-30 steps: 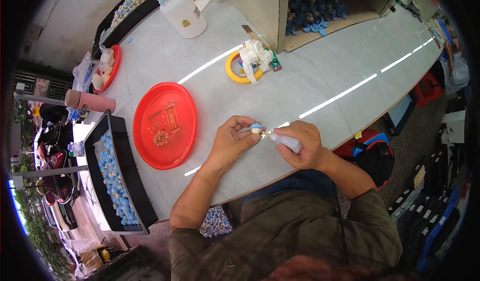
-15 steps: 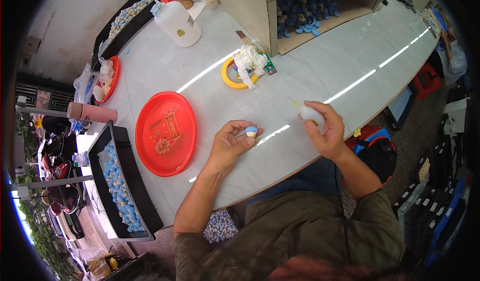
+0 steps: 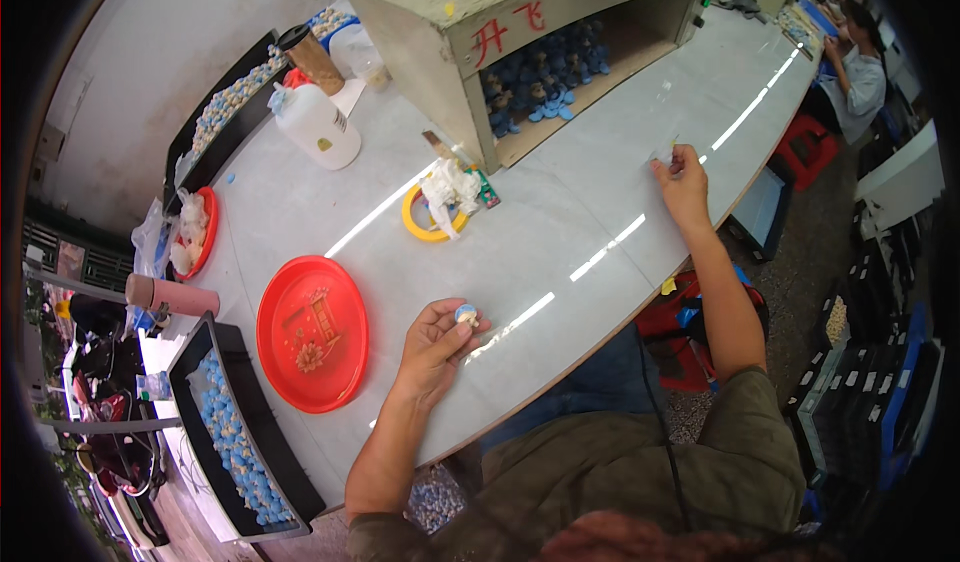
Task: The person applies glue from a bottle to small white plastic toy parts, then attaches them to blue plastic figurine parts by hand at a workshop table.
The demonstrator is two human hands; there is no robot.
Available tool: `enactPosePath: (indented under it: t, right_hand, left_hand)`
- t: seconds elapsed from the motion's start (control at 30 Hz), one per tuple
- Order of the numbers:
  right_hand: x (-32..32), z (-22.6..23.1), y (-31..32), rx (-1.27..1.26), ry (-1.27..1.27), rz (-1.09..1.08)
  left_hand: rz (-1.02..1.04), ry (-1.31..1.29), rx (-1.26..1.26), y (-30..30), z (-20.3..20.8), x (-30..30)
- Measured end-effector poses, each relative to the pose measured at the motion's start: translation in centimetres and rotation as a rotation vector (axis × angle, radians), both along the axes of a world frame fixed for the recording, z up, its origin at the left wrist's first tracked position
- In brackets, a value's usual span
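Observation:
In my left hand [image 3: 432, 347] is a small blue-and-cream figurine head [image 3: 466, 315], pinched between thumb and fingertips just above the table. My right hand [image 3: 686, 187] is stretched far out to the right over the tabletop, its fingers closed on a small translucent squeeze bottle [image 3: 662, 154]. The bottle is partly hidden by the fingers, and whether it touches the table I cannot tell. Left of my left hand lies a round red tray [image 3: 345, 362] with a printed pattern.
Beyond are a tape roll [image 3: 414, 224] with crumpled tissue [image 3: 447, 194], a white jug [image 3: 320, 132] and a box-shaped cabinet [image 3: 415, 57] holding blue figurines [image 3: 545, 87]. A black bin [image 3: 295, 477] of blue-and-cream pieces stands left. Another person [image 3: 858, 82] sits far right.
My right hand has reached out away from me and to the right with the squeeze bottle. My left hand still holds the figurine head. The whole view has shifted.

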State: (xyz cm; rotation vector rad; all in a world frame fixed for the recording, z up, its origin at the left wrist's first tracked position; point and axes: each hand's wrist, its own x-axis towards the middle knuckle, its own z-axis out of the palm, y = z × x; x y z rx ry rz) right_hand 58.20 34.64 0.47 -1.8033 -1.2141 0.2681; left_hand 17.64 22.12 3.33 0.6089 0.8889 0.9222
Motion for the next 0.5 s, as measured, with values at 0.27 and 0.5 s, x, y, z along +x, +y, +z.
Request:
enactPosePath:
  t: [0.27,0.5]
  right_hand:
    - [-6.9,3.1,-1.4,0.429,-0.171,0.36]
    - [-14.7,3.9,10.1,0.122,-0.476,0.62]
  left_hand:
    - [0.097,0.021,-0.027,0.4,0.0,0.3]
    - [0.112,-0.004,-0.031,0.2,0.1,-0.2]
